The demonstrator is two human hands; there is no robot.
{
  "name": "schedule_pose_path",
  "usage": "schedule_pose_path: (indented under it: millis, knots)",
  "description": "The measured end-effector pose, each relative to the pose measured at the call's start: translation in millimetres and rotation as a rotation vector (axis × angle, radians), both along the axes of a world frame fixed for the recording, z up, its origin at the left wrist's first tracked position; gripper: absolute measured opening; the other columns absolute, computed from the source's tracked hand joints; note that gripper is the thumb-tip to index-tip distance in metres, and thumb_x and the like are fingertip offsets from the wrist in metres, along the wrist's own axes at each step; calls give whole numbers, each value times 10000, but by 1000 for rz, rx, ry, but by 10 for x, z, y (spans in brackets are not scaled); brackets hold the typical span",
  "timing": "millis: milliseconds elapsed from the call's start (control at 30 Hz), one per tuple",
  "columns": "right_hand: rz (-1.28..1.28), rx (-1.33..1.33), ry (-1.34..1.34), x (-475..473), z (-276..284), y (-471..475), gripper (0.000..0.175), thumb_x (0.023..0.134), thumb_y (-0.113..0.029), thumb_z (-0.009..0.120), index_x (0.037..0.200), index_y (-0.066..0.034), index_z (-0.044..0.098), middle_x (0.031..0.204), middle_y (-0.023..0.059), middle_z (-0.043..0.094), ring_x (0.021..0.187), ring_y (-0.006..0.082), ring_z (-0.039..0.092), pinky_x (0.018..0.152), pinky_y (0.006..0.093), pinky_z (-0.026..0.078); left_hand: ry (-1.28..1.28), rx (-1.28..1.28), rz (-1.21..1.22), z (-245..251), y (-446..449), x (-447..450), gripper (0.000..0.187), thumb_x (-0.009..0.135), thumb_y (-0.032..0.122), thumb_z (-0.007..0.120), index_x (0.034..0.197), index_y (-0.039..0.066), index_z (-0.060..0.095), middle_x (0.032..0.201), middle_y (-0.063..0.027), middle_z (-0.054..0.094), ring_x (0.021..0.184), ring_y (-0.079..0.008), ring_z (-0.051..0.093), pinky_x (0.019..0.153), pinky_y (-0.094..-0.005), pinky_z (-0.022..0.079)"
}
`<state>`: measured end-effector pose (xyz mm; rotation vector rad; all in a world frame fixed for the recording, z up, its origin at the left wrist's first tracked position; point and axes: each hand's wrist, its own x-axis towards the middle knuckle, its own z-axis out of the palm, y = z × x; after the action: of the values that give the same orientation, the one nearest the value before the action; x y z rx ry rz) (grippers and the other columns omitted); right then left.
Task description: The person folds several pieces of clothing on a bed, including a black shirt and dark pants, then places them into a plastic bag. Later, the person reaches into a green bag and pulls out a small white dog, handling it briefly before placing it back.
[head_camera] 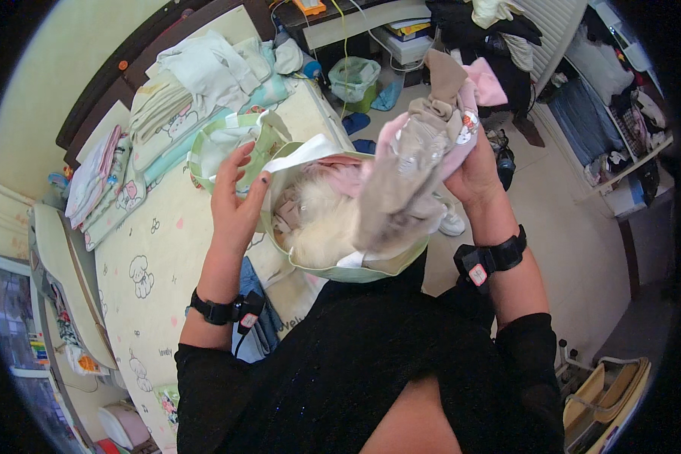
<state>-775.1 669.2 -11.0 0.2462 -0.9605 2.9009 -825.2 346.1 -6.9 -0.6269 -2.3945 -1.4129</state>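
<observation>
A light green fabric storage basket (pixel 369 273) with white handles is in front of my torso. It holds soft clothing, including a fluffy cream piece (pixel 323 227) and pink cloth (pixel 340 177). My right hand (pixel 472 173) grips a bunch of taupe and pink garments (pixel 425 136) above the basket's right side; the lower part is blurred. At the left rim, my left hand (pixel 235 196) has its fingers apart. Its thumb lies by the end of a white handle (pixel 306 152), apparently touching it. Behind that hand, a second green fabric basket (pixel 272 136) rests on the bed.
Folded clothes (pixel 159 105) and a white garment (pixel 210 65) are piled along the headboard of the bed (pixel 170 255). Folded jeans (pixel 261 306) lie near my left forearm. On the floor are a lined waste bin (pixel 354 79), blue slippers (pixel 356 123) and a white shoe (pixel 453 222).
</observation>
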Motion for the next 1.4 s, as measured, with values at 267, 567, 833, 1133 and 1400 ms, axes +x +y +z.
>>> schedule_pose_path:
  millis: [267, 567, 833, 1133, 1400]
  knots:
    - [45, 42, -73, 66, -7, -303, 416, 981, -359, 391, 1230, -41, 489, 1138, 100, 594, 1023, 225, 592, 923, 369, 467, -378, 190, -636, 439, 429, 384, 790, 783, 336, 664, 1417, 48, 289, 1358, -129, 420, 1230, -230, 420, 995, -354, 352]
    - [72, 473, 58, 137, 133, -654, 411, 914, -308, 557, 1213, -43, 464, 1044, 49, 588, 872, 140, 597, 741, 291, 507, -741, 568, -540, 236, 688, 362, 603, 840, 26, 521, 1404, 37, 309, 1265, -76, 509, 1089, -158, 525, 922, -291, 418]
    - [-47, 473, -198, 131, 21, -728, 252, 859, -90, 570, 1101, -21, 571, 969, 67, 623, 795, 156, 616, 700, 293, 517, -941, 664, -498, 44, 225, 393, 334, 931, 137, 509, 1252, 46, 511, 1094, -31, 591, 893, -107, 576, 769, -259, 486]
    - [330, 1064, 48, 148, -24, -666, 181, 880, -148, 593, 1018, -31, 592, 929, 12, 605, 840, 85, 564, 776, 248, 471, 177, 242, 42, 417, -1275, 112, 347, 942, 169, 491, 1251, 14, 468, 1131, -100, 573, 964, -169, 587, 816, -277, 505]
    - [65, 1635, 550, 266, -162, -769, 239, 768, -161, 637, 982, -57, 632, 957, 155, 634, 884, 327, 598, 778, 407, 469, -515, 71, 637, -714, -2487, -501, 606, 879, 403, 547, 1349, 44, 412, 1171, -109, 565, 993, -213, 579, 804, -328, 468]
